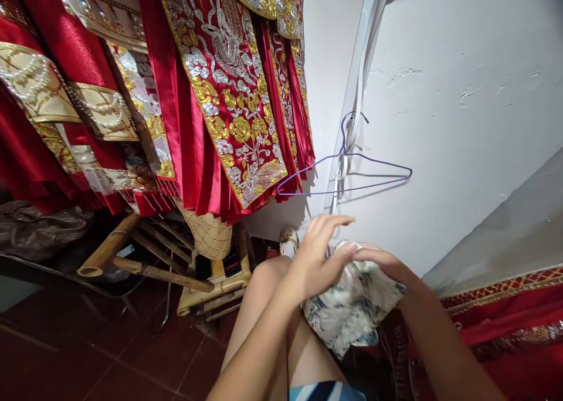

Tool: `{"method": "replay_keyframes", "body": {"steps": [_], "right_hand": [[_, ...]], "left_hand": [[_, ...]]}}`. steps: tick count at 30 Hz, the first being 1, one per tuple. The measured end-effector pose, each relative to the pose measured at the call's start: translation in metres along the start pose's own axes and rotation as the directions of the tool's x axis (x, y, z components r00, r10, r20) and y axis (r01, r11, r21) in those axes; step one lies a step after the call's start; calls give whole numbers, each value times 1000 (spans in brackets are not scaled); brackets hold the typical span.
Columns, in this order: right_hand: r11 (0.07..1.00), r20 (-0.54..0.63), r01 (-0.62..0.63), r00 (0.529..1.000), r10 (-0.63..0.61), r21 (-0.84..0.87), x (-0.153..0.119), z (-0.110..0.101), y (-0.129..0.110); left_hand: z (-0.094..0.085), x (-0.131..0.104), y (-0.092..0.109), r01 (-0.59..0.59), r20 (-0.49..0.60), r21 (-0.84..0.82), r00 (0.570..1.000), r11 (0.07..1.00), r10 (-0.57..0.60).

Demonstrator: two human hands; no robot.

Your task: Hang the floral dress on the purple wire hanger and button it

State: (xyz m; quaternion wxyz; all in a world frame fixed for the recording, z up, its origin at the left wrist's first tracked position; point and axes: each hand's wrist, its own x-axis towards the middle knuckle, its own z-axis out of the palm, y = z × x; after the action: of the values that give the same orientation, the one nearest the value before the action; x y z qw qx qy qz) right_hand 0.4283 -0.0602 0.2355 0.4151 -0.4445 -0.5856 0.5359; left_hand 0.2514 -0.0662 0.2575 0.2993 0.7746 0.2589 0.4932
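Observation:
A crumpled white cloth with a blue and green floral print hangs bunched above my lap. My right hand curves over its upper edge and grips it, the thumb hidden behind the fabric. Beside it, my left hand has its fingers stretched out and apart from the thumb. The left thumb tip meets the right fingertips at the top of the cloth. Just beyond my hands, a thin purple wire hanger hangs bare against the wall.
Red garments with gold and silver embroidery hang at the upper left. A bamboo chair and a low bamboo stool bearing a dark phone stand below them. White cords run down the white wall. Red fabric lies at lower right.

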Motion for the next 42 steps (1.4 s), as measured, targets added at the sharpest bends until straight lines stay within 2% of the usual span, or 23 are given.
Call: {"method": "replay_keyframes", "body": {"steps": [1, 2, 3, 4, 5, 6, 8, 9, 11, 13, 16, 18, 21, 24, 25, 27, 29, 31, 33, 36, 38, 39, 42], "right_hand": [[994, 166, -104, 982, 96, 43, -2, -1, -10], [977, 326, -207, 928, 181, 48, -4, -3, -19], [962, 436, -272, 867, 239, 15, -6, -7, -28], [962, 472, -271, 842, 259, -45, -6, -12, -36], [968, 454, -221, 855, 249, -115, -5, -19, -44], [974, 388, -138, 900, 200, -183, -2, -27, -49], [950, 145, 28, 989, 18, -312, 11, -46, -54], [925, -5, 83, 996, -91, -371, 21, -55, -54], [882, -244, 128, 934, -261, -453, 47, -68, -46], [861, -343, 152, 873, -347, -485, 77, -74, -32], [830, -301, 168, 878, -371, -532, 114, -70, -11], [804, -252, 172, 894, -370, -569, 123, -65, -2], [782, -254, 161, 890, -379, -602, 114, -65, 1], [755, -309, 118, 863, -399, -645, 90, -73, -2], [749, -326, 100, 856, -400, -655, 82, -76, -3], [753, -346, 75, 856, -385, -654, 69, -80, -5], [779, -338, 81, 870, -360, -622, 60, -79, -6], [805, -319, 105, 882, -347, -584, 55, -71, -6], [822, -305, 127, 888, -343, -555, 52, -61, -7], [822, -292, 149, 887, -357, -549, 46, -50, -9], [811, -314, 168, 863, -395, -560, 41, -53, -12], [804, -354, 170, 833, -426, -569, 38, -58, -14], [768, -529, 87, 675, -514, -635, 35, -84, -21]], "left_hand": [[-3, 2, -8, 34, 51, -30, 998, 999, -33], [-5, 2, -17, 74, 143, -71, 988, 995, -64], [-6, 1, -27, 121, 254, -110, 963, 987, -90], [-6, -2, -37, 171, 359, -130, 926, 977, -115], [-7, -6, -46, 219, 440, -121, 886, 968, -145], [-8, -10, -54, 255, 488, -81, 853, 963, -185], [-17, -18, -66, 284, 481, 79, 829, 955, -286], [-24, -20, -70, 278, 443, 191, 831, 941, -336], [-44, -18, -72, 252, 339, 417, 848, 873, -407], [-66, -10, -70, 238, 258, 597, 847, 766, -464], [-96, 7, -67, 246, 173, 725, 839, 644, -515], [-112, 17, -67, 264, 126, 752, 842, 604, -524], [-128, 26, -69, 304, 35, 773, 856, 557, -516], [-135, 34, -71, 339, -52, 775, 875, 534, -481], [-134, 37, -71, 339, -67, 761, 889, 553, -453], [-129, 45, -72, 309, -79, 687, 932, 658, -354], [-120, 57, -73, 242, -87, 523, 969, 817, -231], [-110, 70, -73, 192, -72, 323, 981, 927, -179], [-101, 83, -73, 184, -32, 211, 983, 960, -181], [-95, 97, -70, 119, 38, 277, 990, 954, -135], [-97, 101, -67, 37, 82, 373, 994, 927, -73], [-100, 102, -66, 6, 103, 412, 993, 911, -53], [-110, 103, -60, -35, 169, 473, 984, 880, -52]]}}
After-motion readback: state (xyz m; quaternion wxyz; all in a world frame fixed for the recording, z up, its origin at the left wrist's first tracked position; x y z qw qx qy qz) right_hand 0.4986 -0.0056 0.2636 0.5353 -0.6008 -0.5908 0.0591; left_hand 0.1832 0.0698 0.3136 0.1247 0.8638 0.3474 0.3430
